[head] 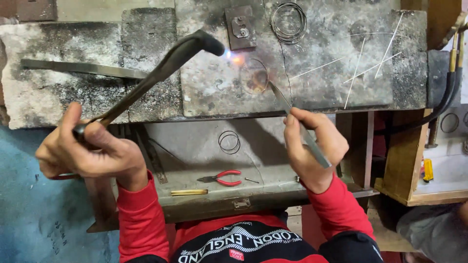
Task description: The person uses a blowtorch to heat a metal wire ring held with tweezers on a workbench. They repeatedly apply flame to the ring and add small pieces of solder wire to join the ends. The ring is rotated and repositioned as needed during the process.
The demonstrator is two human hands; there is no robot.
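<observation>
Scorched grey stone tabletop [97,92], carrying a flat metal bar [83,68], a small metal plate [240,27], coiled wire rings [288,22], thin straight wires [358,68] and a glowing ring [254,76].

Lower shelf [195,146]: red-handled pliers [222,178], wire rings [229,141], brass rod [189,192].

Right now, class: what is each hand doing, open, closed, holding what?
Left hand: closed on the torch, flame lit.
Right hand: closed on the tweezers, tip at the wire ring.

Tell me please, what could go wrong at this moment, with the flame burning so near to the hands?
1. The right hand holds tweezers whose tip sits right beside the flame; heat may travel up the metal and burn the fingers.
2. The left hand grips the torch far back, so a small wobble could swing the flame off the wire ring.
3. Thin rods nearby could overheat.
</observation>
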